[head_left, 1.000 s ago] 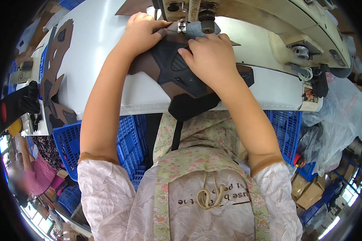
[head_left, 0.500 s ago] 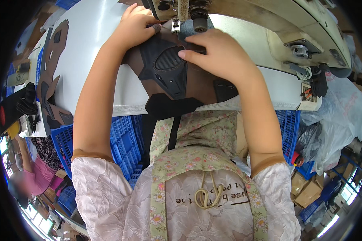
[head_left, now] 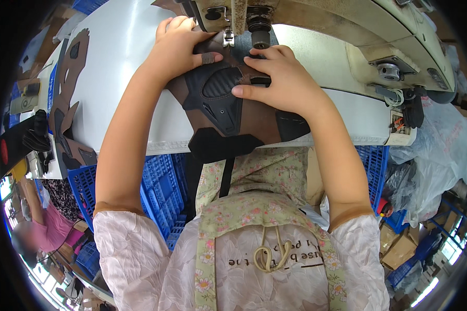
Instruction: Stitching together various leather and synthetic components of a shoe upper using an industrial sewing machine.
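A brown and black leather-like panel [head_left: 262, 116], with a ribbed, stitched oval and a small eyelet, lies under the presser foot [head_left: 228, 37] of a sewing machine [head_left: 342, 39]. Its black front edge hangs slightly past the table. My left hand [head_left: 181, 49] rests on the panel's far left part, left of the foot, fingers apart; a grey wrap [head_left: 209, 58] covers part of its thumb. On the panel's right side lies my right hand [head_left: 285, 78], fingers spread, thumb tip by the ribbed oval. The fingertips of the left hand are partly hidden behind it.
The white table [head_left: 122, 67] carries more brown and black panels [head_left: 70, 103] at its left. Blue crates [head_left: 163, 181] stand below the front edge. Clear plastic bags [head_left: 436, 150] and cardboard boxes [head_left: 399, 241] are at the right. Another person [head_left: 49, 225] sits at far left.
My left thumb has come down from beside the presser foot toward the ribbed oval. My right hand has shifted slightly nearer to me. The panel has hardly moved under the foot.
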`<act>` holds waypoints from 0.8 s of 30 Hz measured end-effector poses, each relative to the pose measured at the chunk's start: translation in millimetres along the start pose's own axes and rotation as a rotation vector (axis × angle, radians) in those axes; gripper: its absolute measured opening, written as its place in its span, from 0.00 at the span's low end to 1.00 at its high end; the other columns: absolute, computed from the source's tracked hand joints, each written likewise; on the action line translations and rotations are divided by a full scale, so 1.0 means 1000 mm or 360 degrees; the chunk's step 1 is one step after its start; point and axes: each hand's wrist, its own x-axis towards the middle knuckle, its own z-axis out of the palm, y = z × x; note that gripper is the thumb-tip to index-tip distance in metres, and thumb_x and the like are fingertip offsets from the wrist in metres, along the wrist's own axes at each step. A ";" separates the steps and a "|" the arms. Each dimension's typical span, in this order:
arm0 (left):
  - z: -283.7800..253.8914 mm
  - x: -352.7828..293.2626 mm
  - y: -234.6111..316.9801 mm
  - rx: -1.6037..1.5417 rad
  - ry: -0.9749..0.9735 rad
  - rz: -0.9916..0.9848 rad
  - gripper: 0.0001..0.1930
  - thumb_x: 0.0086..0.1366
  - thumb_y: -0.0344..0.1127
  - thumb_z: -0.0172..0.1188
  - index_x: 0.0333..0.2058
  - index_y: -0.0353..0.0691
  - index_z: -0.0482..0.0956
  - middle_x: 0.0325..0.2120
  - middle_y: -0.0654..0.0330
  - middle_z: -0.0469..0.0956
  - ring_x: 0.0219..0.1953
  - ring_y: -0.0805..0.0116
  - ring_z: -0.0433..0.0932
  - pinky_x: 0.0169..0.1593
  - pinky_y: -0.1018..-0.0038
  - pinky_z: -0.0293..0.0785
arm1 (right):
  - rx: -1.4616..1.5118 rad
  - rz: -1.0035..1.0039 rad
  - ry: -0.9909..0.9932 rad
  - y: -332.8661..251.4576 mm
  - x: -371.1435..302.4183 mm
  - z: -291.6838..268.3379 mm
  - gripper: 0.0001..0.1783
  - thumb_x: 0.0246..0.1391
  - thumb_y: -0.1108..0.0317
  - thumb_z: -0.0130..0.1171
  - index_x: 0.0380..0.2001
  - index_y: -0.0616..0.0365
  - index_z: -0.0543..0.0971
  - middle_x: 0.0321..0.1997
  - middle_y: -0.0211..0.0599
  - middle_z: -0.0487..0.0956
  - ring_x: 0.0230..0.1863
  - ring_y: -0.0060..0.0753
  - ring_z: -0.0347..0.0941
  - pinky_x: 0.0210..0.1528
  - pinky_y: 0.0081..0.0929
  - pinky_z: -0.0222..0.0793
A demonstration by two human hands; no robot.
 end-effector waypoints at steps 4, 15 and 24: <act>-0.003 0.002 0.004 -0.0027 -0.0036 -0.0020 0.27 0.52 0.60 0.67 0.48 0.53 0.84 0.44 0.56 0.78 0.57 0.56 0.68 0.64 0.57 0.51 | 0.0021 0.0034 -0.0030 0.002 0.002 0.000 0.46 0.40 0.30 0.64 0.48 0.63 0.81 0.60 0.42 0.73 0.64 0.48 0.61 0.64 0.40 0.63; 0.003 0.002 0.000 -0.0008 -0.0032 -0.0019 0.29 0.52 0.62 0.65 0.48 0.52 0.83 0.44 0.56 0.77 0.58 0.55 0.67 0.64 0.55 0.51 | 0.0004 0.0000 0.0009 0.003 0.001 0.004 0.44 0.41 0.31 0.63 0.49 0.61 0.81 0.60 0.39 0.73 0.64 0.46 0.61 0.64 0.39 0.63; 0.007 0.002 -0.003 0.0061 0.0046 0.0017 0.29 0.53 0.64 0.63 0.48 0.53 0.83 0.43 0.56 0.78 0.57 0.56 0.68 0.63 0.56 0.52 | -0.0009 -0.0032 0.0101 0.004 -0.001 0.008 0.43 0.43 0.31 0.62 0.49 0.61 0.81 0.59 0.40 0.73 0.64 0.47 0.61 0.65 0.41 0.62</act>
